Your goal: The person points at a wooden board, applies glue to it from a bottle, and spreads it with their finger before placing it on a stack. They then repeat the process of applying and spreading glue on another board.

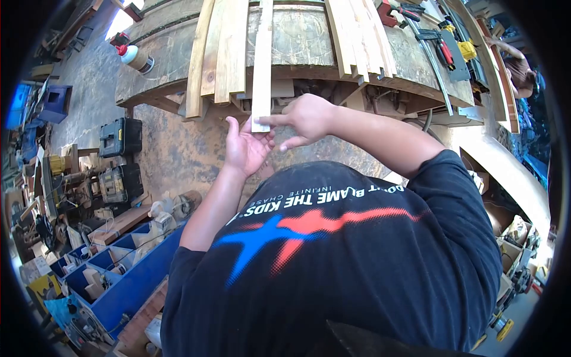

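A pale wooden strip [262,65] lies lengthwise on the workbench, and its near end juts out over the front edge. My left hand [245,147] is palm up below that end; its thumb stands out to the side and its curled fingers support the strip from underneath. Over the same end reaches my right hand [309,121], index finger stretched across the strip's face and thumb apart from it. Part of the left fingers is hidden by the wood.
More wooden strips [229,56] lie to the left on the workbench [297,41], others [360,41] to the right. A glue bottle [135,58] stands at the left corner. Clamps [443,50] lie at right. Toolboxes [121,137] and a blue divided bin [134,282] sit at left.
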### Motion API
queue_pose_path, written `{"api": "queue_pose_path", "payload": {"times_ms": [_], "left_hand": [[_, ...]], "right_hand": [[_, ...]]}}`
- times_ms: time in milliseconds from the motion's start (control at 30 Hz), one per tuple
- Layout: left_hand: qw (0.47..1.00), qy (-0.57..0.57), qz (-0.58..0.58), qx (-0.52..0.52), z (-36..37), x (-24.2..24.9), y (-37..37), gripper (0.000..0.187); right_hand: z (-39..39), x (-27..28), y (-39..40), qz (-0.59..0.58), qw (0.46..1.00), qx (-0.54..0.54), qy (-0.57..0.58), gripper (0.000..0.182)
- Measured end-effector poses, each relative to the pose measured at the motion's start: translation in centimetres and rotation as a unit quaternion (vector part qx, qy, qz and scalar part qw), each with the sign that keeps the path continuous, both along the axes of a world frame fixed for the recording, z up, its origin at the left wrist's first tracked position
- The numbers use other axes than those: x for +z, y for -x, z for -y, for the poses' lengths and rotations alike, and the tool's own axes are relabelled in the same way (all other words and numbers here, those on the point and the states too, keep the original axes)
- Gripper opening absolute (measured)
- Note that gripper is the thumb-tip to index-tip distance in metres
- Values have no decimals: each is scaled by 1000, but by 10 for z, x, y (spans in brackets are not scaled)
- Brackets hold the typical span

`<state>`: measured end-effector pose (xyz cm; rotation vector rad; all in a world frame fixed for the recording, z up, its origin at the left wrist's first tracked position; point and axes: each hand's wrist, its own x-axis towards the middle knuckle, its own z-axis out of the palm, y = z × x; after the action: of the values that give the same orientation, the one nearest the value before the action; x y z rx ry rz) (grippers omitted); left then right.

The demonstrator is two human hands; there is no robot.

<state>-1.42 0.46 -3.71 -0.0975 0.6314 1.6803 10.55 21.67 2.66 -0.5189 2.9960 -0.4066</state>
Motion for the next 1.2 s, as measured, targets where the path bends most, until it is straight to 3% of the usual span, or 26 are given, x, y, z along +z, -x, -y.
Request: {"api": "queue_pose_path", "payload": {"times_ms": [100,133,200,233,333,400,467,567,700,733,833,933,1000,1067,1167,1200], "left_hand": [[1000,1,12,-3,2,-5,0,89],[1000,4,15,0,3,-6,0,89],[1000,-1,19,5,4,-7,1,89],[1000,-5,20,5,3,-6,1,89],[1000,14,-14,-4,0,-1,-1,88],[1000,15,2,-1,0,0,-1,88],[1000,12,6,4,4,-2,1,88],[1000,14,2,5,4,-7,3,89],[999,34,5,11,2,-2,3,89],[999,34,6,13,5,-5,3,89],[1000,11,5,8,5,-8,5,89],[999,32,3,8,4,-6,4,89],[999,31,0,13,5,-7,4,90],[999,34,-3,13,8,-8,5,90],[999,32,-10,6,5,-10,8,90],[999,31,-13,1,4,-10,9,90]], "right_hand": [[-10,13,8,85,968,-233,-45,93],[-10,12,9,73,963,-255,-49,92],[-1,-2,3,0,990,-139,11,91],[4,-2,0,-14,999,-29,37,92],[4,-7,7,24,994,-107,3,96],[-11,10,14,80,959,-267,-50,93],[-13,8,10,38,976,-213,-28,94],[-7,-6,0,-13,997,71,-16,97],[-25,0,19,93,960,-255,-74,93],[-24,6,21,90,960,-256,-69,91],[-8,-12,5,8,999,-2,42,91],[-7,-12,6,71,991,-110,-38,93],[-25,-4,19,125,942,-302,-71,97],[-24,1,13,70,967,-243,-31,93],[1,8,3,33,998,47,14,86],[-5,1,5,47,999,-23,2,85]]}}
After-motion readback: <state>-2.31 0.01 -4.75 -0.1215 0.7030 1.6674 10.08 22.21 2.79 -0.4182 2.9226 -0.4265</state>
